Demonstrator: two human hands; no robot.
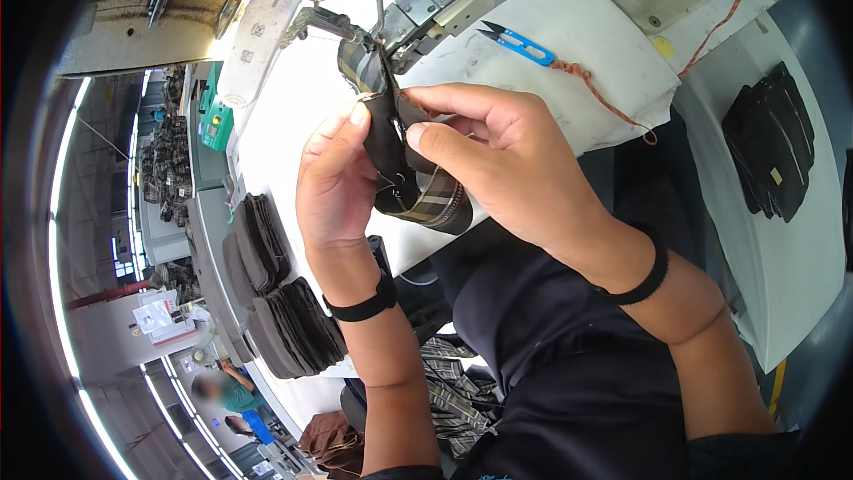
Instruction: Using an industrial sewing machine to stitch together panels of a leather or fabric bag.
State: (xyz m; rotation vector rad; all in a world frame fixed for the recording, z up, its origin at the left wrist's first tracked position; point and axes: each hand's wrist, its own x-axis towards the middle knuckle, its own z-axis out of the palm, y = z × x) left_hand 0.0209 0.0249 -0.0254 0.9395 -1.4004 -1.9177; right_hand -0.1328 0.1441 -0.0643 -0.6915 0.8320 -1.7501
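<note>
The bare left forearm (391, 382) rises nearly upright from the lower edge to an ungloved left hand (333, 178), its thumb (357, 117) pointing up in a pinch. The bare right forearm (706, 351) slants in from the lower right; the ungloved right hand (498, 142) reaches leftward, thumb (431, 142) and forefinger (453, 98) extended in a pinch, other fingers curled.

Dark-and-plaid fabric piece (382, 138): partly covered by the right hand (524, 147). Left hand (333, 182): some fingers hidden behind the fabric piece. Sewing machine (426, 4): cut off by the upper edge. Plaid cloth (455, 391), brown cloth (330, 437): partly behind the left forearm (391, 373). Co-worker (237, 394): head blurred. Distant bundles (166, 169): too small for detail.
</note>
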